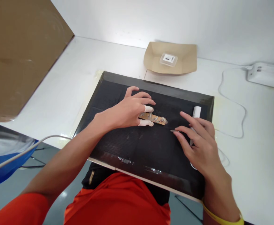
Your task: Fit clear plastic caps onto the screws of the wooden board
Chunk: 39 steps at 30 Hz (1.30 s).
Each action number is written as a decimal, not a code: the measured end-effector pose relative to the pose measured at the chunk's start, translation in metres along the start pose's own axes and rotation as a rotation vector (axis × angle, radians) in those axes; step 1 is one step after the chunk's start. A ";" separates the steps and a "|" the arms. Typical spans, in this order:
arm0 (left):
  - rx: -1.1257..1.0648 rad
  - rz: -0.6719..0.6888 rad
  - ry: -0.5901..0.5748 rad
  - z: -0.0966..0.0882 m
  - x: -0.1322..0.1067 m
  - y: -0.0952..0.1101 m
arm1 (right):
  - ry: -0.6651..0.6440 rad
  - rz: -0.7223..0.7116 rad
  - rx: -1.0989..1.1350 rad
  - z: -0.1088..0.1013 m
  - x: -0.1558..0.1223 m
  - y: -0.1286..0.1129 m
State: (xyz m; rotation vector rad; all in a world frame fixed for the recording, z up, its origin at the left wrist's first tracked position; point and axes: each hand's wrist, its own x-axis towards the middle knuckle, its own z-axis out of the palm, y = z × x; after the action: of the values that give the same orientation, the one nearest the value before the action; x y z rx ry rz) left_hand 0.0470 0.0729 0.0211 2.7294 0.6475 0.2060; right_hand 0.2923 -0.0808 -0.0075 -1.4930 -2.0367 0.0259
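My left hand (133, 109) reaches over the black mat, with white covers on its thumb and index finger. Those two fingertips grip a narrow tan strip (159, 120) along its sides; its other fingers are stretched out. Small shiny, greyish lumps sit in a row along the strip, whose left end is hidden by my hand. To the right, my right hand (200, 140) pinches a thin, short metal-looking piece (173, 130) between thumb and a fingertip, a little apart from the strip. Behind its fingers stands or lies a white cylindrical object (196, 112), partly hidden.
The black mat (127, 147) is taped to a white table (256, 156). A brown paper tray (186, 65) with a small clear labelled box (168, 59) sits at the back. A white power strip (265, 75) and cable lie right; a brown panel (22, 56) stands left.
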 end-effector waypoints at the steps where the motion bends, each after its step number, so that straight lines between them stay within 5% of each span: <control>1: -0.002 -0.003 -0.007 -0.001 0.000 0.000 | 0.000 0.002 0.000 0.000 0.000 0.000; 12: -0.039 -0.066 0.026 -0.012 -0.010 0.000 | -0.005 0.012 -0.002 -0.001 -0.001 0.000; 21: 0.062 -0.387 -0.114 -0.026 -0.057 -0.035 | 0.005 -0.007 0.008 0.001 0.000 -0.001; 30: 0.111 -0.363 0.142 -0.003 -0.045 -0.033 | 0.028 -0.005 0.001 0.004 -0.001 0.004; 39: 0.025 -0.353 0.189 0.014 -0.045 -0.034 | 0.041 -0.026 -0.004 0.006 -0.002 0.006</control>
State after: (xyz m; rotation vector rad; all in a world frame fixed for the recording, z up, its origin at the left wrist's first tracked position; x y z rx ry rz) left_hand -0.0033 0.0770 -0.0063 2.5821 1.1743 0.3728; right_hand 0.2947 -0.0787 -0.0157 -1.4577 -2.0242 -0.0185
